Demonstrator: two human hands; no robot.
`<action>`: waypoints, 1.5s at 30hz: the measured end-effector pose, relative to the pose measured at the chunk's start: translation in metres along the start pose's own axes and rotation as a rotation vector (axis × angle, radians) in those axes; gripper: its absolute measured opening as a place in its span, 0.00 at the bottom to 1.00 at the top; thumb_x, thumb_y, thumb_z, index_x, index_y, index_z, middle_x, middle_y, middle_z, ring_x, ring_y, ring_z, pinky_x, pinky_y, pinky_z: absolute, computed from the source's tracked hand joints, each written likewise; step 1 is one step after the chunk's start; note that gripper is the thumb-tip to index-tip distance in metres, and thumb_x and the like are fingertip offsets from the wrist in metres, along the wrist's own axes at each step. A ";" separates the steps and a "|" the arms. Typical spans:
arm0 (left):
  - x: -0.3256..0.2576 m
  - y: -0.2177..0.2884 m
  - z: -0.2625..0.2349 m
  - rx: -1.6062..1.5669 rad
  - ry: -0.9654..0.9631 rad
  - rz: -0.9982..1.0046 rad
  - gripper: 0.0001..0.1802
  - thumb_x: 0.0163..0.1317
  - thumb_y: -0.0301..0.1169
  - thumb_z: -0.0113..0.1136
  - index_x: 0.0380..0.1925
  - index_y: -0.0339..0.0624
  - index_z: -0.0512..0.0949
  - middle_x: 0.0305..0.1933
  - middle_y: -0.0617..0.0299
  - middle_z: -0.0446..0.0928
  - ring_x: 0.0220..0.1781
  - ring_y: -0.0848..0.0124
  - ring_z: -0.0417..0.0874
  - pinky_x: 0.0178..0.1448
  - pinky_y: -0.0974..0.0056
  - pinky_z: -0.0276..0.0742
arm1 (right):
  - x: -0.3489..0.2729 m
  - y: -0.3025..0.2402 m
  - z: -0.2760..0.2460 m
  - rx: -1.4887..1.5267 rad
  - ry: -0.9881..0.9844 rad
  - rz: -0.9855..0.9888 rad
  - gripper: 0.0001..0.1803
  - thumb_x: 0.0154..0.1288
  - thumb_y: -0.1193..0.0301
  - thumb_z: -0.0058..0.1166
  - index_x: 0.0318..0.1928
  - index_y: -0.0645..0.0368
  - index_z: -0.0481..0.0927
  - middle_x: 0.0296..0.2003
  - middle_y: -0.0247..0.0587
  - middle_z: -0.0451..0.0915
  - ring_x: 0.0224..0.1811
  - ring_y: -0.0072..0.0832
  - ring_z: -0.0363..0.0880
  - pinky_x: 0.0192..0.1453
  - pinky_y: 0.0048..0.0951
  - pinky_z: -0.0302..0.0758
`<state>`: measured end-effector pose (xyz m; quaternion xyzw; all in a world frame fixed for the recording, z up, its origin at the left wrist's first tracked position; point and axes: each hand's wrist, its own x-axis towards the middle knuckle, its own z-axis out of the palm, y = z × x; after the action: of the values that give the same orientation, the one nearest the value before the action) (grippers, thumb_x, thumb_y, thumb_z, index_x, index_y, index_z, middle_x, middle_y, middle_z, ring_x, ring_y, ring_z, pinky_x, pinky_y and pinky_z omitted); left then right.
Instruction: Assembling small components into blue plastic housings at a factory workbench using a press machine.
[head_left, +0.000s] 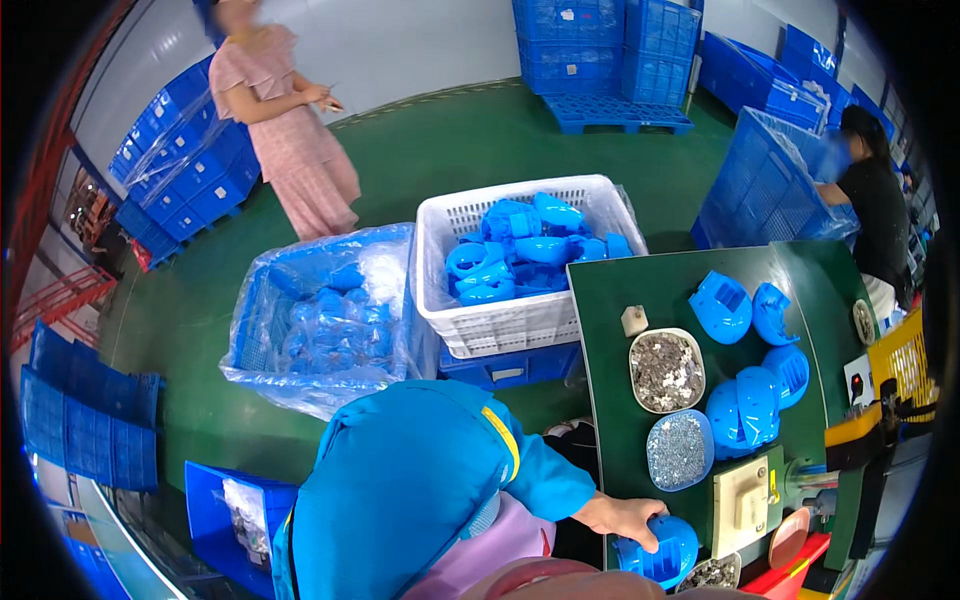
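Observation:
My left hand point(625, 518) reaches out from a blue sleeve and lies closed over a rounded blue plastic shell point(662, 552) at the near edge of the green table point(610, 300). My right hand is out of sight. Beside the shell stand a beige box-shaped fixture point(740, 497) and a small dish of tiny metal parts point(712, 573). Further along the table are a grey oval dish point(667, 372) and a blue dish point(680, 450), both full of small metal pieces. Several more blue shells point(745, 410) lie past them.
A white basket point(520, 325) of blue shells sits on a blue crate left of the table. Next to it is a bag-lined blue crate point(255, 330). A person in a pink dress point(290, 130) stands at the back left, and one in black point(878, 205) works at the right. Blue crates point(600, 45) are stacked behind.

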<state>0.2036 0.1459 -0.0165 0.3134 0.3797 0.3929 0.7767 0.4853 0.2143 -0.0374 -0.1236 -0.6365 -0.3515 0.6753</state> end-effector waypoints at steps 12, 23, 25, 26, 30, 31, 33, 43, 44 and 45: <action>0.001 -0.022 -0.003 0.085 -0.074 0.095 0.46 0.49 0.35 0.77 0.65 0.32 0.64 0.59 0.51 0.72 0.60 0.64 0.75 0.63 0.57 0.75 | 0.051 -0.080 -0.039 -0.739 -0.771 0.768 0.27 0.64 0.54 0.60 0.57 0.58 0.78 0.50 0.50 0.77 0.52 0.47 0.78 0.64 0.48 0.71; 0.004 -0.002 -0.005 -0.097 -0.149 -0.013 0.43 0.55 0.32 0.75 0.66 0.35 0.61 0.62 0.54 0.70 0.63 0.66 0.74 0.69 0.56 0.72 | 0.051 -0.075 -0.034 -0.638 -0.732 1.170 0.25 0.58 0.70 0.71 0.56 0.58 0.79 0.52 0.42 0.77 0.34 0.31 0.75 0.33 0.30 0.73; 0.003 -0.004 -0.007 -0.059 -0.148 -0.021 0.42 0.57 0.29 0.73 0.67 0.35 0.59 0.64 0.51 0.69 0.65 0.63 0.74 0.68 0.53 0.75 | 0.055 -0.075 -0.036 -0.642 -0.748 1.077 0.22 0.60 0.70 0.70 0.54 0.58 0.81 0.47 0.42 0.78 0.28 0.28 0.72 0.30 0.29 0.71; 0.004 -0.006 -0.008 -0.061 -0.166 -0.008 0.42 0.57 0.29 0.73 0.67 0.35 0.59 0.64 0.51 0.69 0.65 0.63 0.74 0.68 0.53 0.75 | 0.052 -0.075 -0.039 -0.649 -0.775 1.028 0.18 0.61 0.71 0.68 0.51 0.57 0.82 0.44 0.42 0.78 0.26 0.28 0.73 0.27 0.28 0.71; 0.004 -0.011 -0.017 -0.062 -0.174 0.012 0.42 0.57 0.30 0.73 0.67 0.35 0.59 0.65 0.51 0.68 0.67 0.63 0.72 0.70 0.53 0.72 | 0.044 -0.074 -0.036 -0.622 -0.865 0.864 0.13 0.63 0.74 0.66 0.47 0.58 0.82 0.40 0.44 0.78 0.29 0.34 0.79 0.29 0.31 0.77; 0.001 -0.011 -0.021 -0.059 -0.170 0.029 0.42 0.57 0.30 0.73 0.67 0.35 0.59 0.65 0.51 0.68 0.67 0.63 0.72 0.71 0.53 0.71 | 0.051 -0.075 -0.024 -0.586 -0.859 0.864 0.14 0.62 0.75 0.66 0.48 0.59 0.82 0.41 0.45 0.78 0.33 0.38 0.80 0.33 0.34 0.78; -0.006 -0.007 -0.023 -0.054 -0.133 0.063 0.43 0.56 0.31 0.75 0.67 0.35 0.60 0.64 0.51 0.69 0.66 0.64 0.72 0.70 0.55 0.71 | 0.065 -0.077 -0.008 -0.508 -0.867 0.847 0.14 0.61 0.75 0.66 0.48 0.59 0.82 0.41 0.47 0.78 0.37 0.42 0.81 0.38 0.36 0.79; -0.003 -0.012 -0.014 -0.002 -0.148 0.078 0.45 0.53 0.34 0.76 0.67 0.32 0.61 0.63 0.50 0.70 0.66 0.62 0.72 0.70 0.56 0.70 | 0.055 -0.073 -0.021 -0.535 -0.914 1.066 0.14 0.58 0.79 0.66 0.46 0.61 0.83 0.38 0.41 0.76 0.30 0.31 0.78 0.26 0.28 0.71; -0.004 -0.012 -0.015 -0.021 -0.156 0.092 0.46 0.53 0.34 0.76 0.67 0.33 0.61 0.63 0.51 0.70 0.66 0.62 0.72 0.70 0.56 0.70 | 0.055 -0.075 -0.018 -0.507 -0.848 1.008 0.13 0.58 0.78 0.66 0.45 0.62 0.84 0.38 0.40 0.76 0.30 0.31 0.78 0.25 0.27 0.70; -0.005 -0.013 -0.017 -0.019 -0.157 0.082 0.46 0.53 0.34 0.76 0.67 0.33 0.61 0.63 0.51 0.70 0.66 0.62 0.72 0.70 0.56 0.70 | 0.056 -0.077 -0.014 -0.491 -0.794 1.041 0.10 0.59 0.78 0.66 0.43 0.62 0.84 0.37 0.40 0.77 0.29 0.29 0.78 0.24 0.27 0.70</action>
<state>0.1919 0.1390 -0.0338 0.3511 0.3005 0.4022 0.7904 0.4441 0.1322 -0.0078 -0.6805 -0.5954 -0.0442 0.4247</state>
